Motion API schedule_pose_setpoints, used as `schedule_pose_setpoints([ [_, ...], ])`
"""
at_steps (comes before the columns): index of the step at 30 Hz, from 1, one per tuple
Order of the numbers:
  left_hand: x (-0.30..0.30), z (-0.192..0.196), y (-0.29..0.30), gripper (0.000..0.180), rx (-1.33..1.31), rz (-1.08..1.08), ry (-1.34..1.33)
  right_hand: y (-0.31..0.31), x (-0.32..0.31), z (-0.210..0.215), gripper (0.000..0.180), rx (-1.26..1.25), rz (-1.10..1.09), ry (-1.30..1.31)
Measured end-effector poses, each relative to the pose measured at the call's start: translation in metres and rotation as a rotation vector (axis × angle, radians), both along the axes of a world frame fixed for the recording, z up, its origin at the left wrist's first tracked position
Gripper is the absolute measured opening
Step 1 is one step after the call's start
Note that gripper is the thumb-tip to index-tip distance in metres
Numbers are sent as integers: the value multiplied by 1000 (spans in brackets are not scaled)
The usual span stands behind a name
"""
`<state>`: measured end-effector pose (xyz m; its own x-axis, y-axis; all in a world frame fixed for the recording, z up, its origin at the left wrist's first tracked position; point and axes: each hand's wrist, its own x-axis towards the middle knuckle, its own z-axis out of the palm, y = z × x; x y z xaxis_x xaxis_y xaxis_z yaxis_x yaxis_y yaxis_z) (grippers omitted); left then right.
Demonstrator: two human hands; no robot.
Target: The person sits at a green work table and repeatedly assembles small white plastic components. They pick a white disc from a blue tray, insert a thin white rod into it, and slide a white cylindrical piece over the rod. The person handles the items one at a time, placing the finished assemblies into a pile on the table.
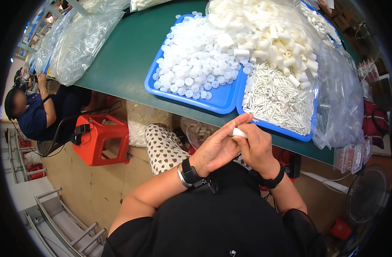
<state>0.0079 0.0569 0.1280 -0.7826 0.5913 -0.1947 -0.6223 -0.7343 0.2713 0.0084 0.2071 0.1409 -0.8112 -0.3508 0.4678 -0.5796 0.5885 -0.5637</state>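
Over the table's near edge, my two hands meet. My right hand [257, 144] is closed on a white foam-like cylinder [239, 133], pinched between thumb and fingers. My left hand [217, 150] is turned palm up with its fingers stretched out, their tips up against the cylinder and the right fingers. A thin dark line shows by the left fingers; what it is I cannot make out. Just beyond the hands, a blue tray [312, 133] holds many thin white sticks [275, 96], with larger cream cylinders [286, 47] heaped behind them.
A second blue tray [219, 105] of translucent white discs [191, 60] stands left of the first on the green table [119, 64]. Clear plastic bags [82, 43] lie at far left. A red stool [102, 139], a seated person [37, 109] and a fan [367, 195] are around.
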Motion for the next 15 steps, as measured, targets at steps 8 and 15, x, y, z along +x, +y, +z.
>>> schedule_pose_setpoints([
  [8, -2, 4, 4, 52, 8, 42, -10, -23, 10, -2, 16, -45, -164, -104],
  [15, -3, 2, -3, 63, -169, 67, 72, -24, 1, 4, 18, -155, -82, -197],
])
